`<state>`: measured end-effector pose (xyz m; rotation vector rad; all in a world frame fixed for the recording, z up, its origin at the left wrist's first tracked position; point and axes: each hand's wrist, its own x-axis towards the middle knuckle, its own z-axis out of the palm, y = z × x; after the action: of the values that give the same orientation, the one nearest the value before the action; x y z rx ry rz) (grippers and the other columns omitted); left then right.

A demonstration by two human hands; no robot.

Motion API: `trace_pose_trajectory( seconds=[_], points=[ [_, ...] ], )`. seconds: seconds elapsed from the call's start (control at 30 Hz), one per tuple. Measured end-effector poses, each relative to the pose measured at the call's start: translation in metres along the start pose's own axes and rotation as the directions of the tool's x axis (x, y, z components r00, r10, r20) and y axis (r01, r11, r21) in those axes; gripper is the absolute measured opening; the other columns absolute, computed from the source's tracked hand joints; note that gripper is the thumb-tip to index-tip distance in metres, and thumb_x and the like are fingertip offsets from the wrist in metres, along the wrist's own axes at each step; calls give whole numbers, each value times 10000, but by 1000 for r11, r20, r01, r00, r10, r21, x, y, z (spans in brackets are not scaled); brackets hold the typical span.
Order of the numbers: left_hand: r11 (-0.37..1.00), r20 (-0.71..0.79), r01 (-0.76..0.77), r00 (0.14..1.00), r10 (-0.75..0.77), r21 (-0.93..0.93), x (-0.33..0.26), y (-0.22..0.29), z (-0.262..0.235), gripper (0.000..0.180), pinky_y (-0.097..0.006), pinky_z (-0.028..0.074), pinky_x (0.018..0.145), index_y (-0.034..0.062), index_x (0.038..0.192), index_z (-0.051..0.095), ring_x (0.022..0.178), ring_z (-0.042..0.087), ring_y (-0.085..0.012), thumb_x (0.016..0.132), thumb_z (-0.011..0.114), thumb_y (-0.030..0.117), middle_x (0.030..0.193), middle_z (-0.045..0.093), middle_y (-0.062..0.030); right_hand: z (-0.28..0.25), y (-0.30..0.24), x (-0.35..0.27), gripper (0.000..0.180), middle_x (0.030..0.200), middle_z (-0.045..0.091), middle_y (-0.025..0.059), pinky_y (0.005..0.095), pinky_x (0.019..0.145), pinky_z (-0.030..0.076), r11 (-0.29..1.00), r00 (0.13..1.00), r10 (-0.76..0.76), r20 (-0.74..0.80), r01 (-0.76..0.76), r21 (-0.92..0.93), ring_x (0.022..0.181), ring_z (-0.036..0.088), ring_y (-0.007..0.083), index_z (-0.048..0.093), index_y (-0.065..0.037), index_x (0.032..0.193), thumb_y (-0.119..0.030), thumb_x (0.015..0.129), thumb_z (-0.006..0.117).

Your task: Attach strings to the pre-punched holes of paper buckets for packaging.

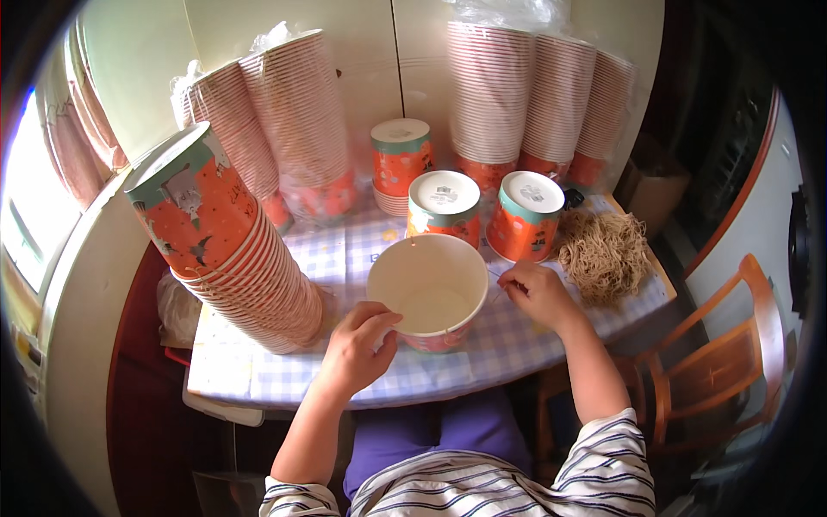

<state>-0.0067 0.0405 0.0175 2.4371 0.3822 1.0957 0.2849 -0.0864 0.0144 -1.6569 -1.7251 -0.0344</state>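
Observation:
An upright paper bucket (428, 297) with a cream inside stands near the table's front edge, its mouth tilted toward me. Two small holes show near its rim, one at the far side and one at the near side. My left hand (355, 345) grips the bucket's near-left rim between thumb and fingers. Just right of the bucket, my right hand (536, 291) is closed in a pinch. A faint thin line shows at its fingertips, too fine to name. A tangled heap of beige cords (606, 256) lies beyond that hand.
At left leans a tall stack of nested orange buckets (233, 250). Upside-down buckets (444, 202) (525, 215) stand behind the open one. Tall plastic-wrapped bucket stacks (297, 121) (491, 95) line the wall. A checked cloth (258, 370) covers the table; a wooden chair (711, 370) stands at right.

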Motion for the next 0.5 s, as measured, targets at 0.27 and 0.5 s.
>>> trace_pose_trajectory(
  seconds=[0.27, 0.5],
  points=[
    [947, 43, -77, 997, 67, 310, 14, 32, -7, 319, -418, 451, 801, 80, 959, 652, 948, 574, -300, 642, 675, 81, 1021, 607, -86, -5, -48, -30, 185, 905, 623, 97, 389, 748, 504, 996, 996, 76, -51, -73, 49, 866, 618, 300, 634, -40, 897, -67, 719, 677],
    [988, 193, -150, 971, 141, 33, 27, 38, 9, 255, -400, 431, 839, 81, 931, 657, 930, 574, -275, 677, 683, 83, 948, 623, -64, 70, -103, -46, 255, 852, 636, 62, 356, 747, 470, 984, 935, 97, -341, -38, 175, 786, 597, 258, 652, -83, 878, -64, 656, 774]
  ],
)
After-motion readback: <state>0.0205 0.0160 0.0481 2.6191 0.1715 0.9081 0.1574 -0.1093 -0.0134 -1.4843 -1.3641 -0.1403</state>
